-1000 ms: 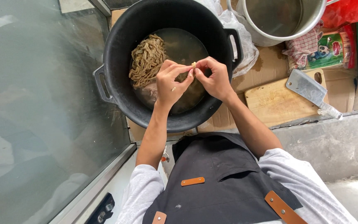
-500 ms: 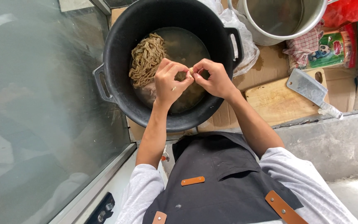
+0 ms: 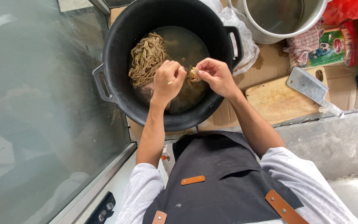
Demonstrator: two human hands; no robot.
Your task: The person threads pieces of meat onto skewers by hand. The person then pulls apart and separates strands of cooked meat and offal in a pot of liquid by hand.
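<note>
A big black pot (image 3: 117, 49) with side handles holds murky liquid and a heap of brown stringy pieces (image 3: 147, 58) on its left side. Both hands hover over the pot's middle. My left hand (image 3: 167, 81) is closed around a thin pale skewer. My right hand (image 3: 215, 76) pinches a small tan folded piece (image 3: 193, 74) between thumb and fingers, right at the skewer's end. The two hands almost touch.
A wooden cutting board (image 3: 276, 99) with a cleaver (image 3: 311, 88) lies right of the pot on cardboard. A metal pot (image 3: 278, 18) stands at the top right beside a checked cloth, coloured packets and a green tray. A glass panel (image 3: 38, 108) fills the left.
The hands stay over the pot and keep working the small piece against the skewer; the fingers shifted slightly. Nothing else moved.
</note>
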